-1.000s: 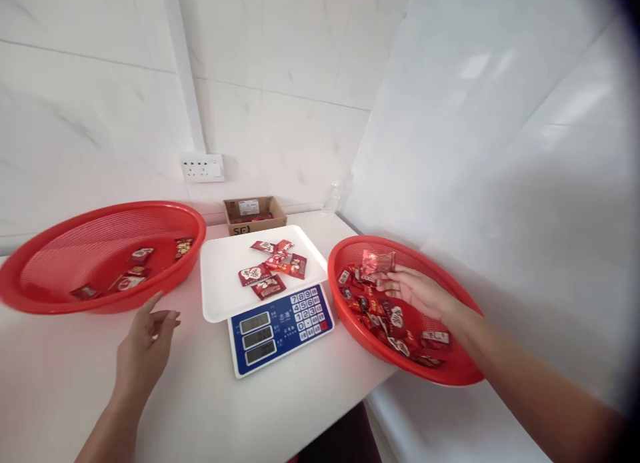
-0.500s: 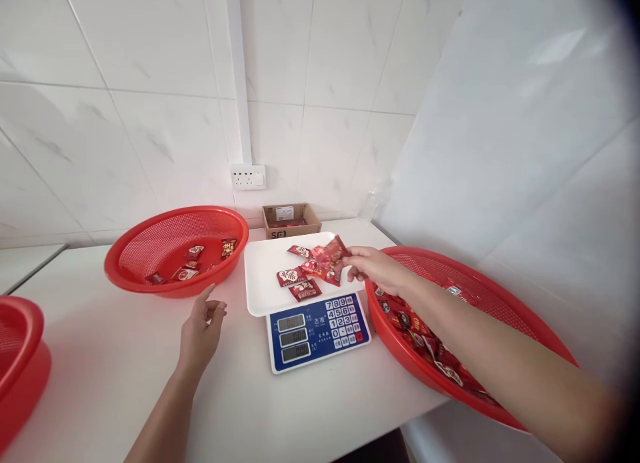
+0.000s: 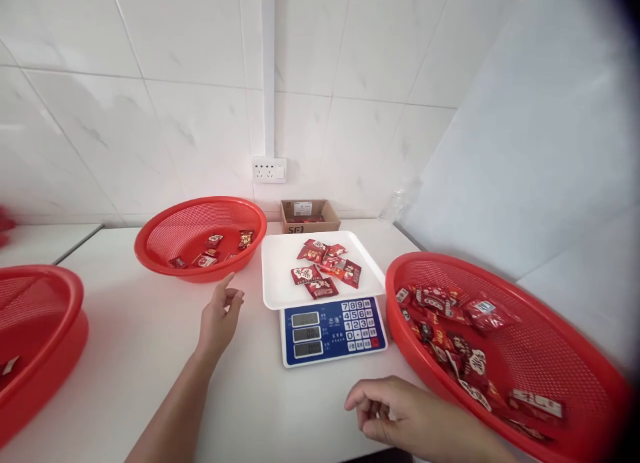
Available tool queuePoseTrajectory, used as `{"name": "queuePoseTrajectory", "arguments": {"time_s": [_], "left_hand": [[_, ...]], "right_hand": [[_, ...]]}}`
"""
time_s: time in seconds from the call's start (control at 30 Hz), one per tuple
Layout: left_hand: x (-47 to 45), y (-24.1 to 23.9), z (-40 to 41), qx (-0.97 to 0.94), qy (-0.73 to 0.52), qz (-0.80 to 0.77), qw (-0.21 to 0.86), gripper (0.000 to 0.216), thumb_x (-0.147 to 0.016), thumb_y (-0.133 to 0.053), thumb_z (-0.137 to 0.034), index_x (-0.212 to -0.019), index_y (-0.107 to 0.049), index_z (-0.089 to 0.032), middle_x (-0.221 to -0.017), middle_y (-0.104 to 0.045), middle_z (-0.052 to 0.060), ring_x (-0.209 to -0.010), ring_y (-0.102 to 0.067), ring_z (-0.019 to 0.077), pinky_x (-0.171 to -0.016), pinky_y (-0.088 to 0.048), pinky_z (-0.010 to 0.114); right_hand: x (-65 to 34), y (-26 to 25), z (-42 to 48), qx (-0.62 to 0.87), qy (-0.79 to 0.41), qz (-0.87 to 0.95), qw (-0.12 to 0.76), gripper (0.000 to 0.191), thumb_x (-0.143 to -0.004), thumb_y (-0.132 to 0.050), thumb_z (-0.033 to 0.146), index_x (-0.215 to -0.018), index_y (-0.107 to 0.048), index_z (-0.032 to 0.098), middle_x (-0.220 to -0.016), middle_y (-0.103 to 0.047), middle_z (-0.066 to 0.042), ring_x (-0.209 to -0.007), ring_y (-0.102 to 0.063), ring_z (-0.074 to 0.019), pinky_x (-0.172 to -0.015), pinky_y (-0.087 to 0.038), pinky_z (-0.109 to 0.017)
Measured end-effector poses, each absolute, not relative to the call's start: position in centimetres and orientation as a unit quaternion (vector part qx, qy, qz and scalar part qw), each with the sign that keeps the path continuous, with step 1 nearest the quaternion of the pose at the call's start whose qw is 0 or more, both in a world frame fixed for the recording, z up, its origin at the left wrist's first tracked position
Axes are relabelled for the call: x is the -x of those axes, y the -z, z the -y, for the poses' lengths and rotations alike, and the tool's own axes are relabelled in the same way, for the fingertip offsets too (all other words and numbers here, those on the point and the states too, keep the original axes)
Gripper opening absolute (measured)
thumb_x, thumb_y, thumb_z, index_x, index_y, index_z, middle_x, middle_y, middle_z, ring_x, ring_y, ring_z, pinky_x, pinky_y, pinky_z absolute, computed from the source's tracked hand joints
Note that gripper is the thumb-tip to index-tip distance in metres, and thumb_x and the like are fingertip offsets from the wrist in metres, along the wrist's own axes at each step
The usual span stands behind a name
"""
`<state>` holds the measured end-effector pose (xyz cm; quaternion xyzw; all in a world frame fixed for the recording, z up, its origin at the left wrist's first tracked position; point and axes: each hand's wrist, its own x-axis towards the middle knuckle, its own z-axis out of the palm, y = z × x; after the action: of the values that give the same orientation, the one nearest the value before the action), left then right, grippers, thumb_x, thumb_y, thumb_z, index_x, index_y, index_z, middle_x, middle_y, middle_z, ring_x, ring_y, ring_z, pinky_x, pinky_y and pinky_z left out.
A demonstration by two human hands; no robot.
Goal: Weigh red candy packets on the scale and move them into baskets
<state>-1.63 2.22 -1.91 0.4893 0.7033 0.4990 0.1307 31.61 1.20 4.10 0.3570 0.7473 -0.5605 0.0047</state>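
Note:
Several red candy packets (image 3: 329, 266) lie loosely grouped on the white weighing tray (image 3: 277, 286) of a digital scale. Below the tray is the scale's blue panel (image 3: 334, 331), with three displays and a keypad. My right hand (image 3: 387, 409) hovers in front of the scale, beside the right basket, fingers loosely bent and nothing in them. To the left of the scale, my left hand (image 3: 220, 316) is held over the table, index finger stretched out and the others half curled, holding nothing. The right red basket (image 3: 565, 316) contains many red packets (image 3: 465, 356).
Another red basket (image 3: 200, 213) with several packets stands back left. A third red basket (image 3: 45, 356) is at the left edge. Behind the tray sits a small cardboard box (image 3: 310, 216). A socket (image 3: 270, 170) is on the tiled wall (image 3: 200, 123).
My right hand has let go of a red packet over the tray and drawn back to the front of the scale. The camera view has turned slightly left.

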Motion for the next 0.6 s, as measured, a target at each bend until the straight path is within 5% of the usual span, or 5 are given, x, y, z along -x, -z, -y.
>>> {"name": "queuePoseTrajectory", "arguments": {"time_s": [0.33,0.6], "left_hand": [[0.2,1.3,-2.1,-0.477,-0.569,-0.668,0.049,0.041,-0.085,-0.047,-0.035,-0.123,-0.043,-0.021,-0.089,-0.063,0.003,-0.081,-0.063,0.0148,-0.078,-0.049,0.032],[-3.9,-2.5,-1.9,-0.592,-0.527,-0.61,-0.014,0.032,-0.088,-0.045,-0.035,-0.115,-0.049,-0.019,-0.103,-0.062,0.008,-0.095,-0.06,0.0162,-0.085,-0.049,0.033]], "right_hand": [[-33.6,5.3,-1.1,-0.277,0.791,-0.502,-0.213,0.037,-0.074,-0.064,0.047,-0.1,-0.062,0.021,-0.096,-0.066,-0.01,-0.09,-0.06,-0.0216,-0.079,-0.045,-0.038],[-34.3,5.4,-0.8,-0.272,0.783,-0.507,-0.236,0.028,-0.076,-0.063,0.044,-0.091,-0.067,0.021,-0.095,-0.068,-0.009,-0.095,-0.061,-0.0232,-0.09,-0.042,-0.043]]}}
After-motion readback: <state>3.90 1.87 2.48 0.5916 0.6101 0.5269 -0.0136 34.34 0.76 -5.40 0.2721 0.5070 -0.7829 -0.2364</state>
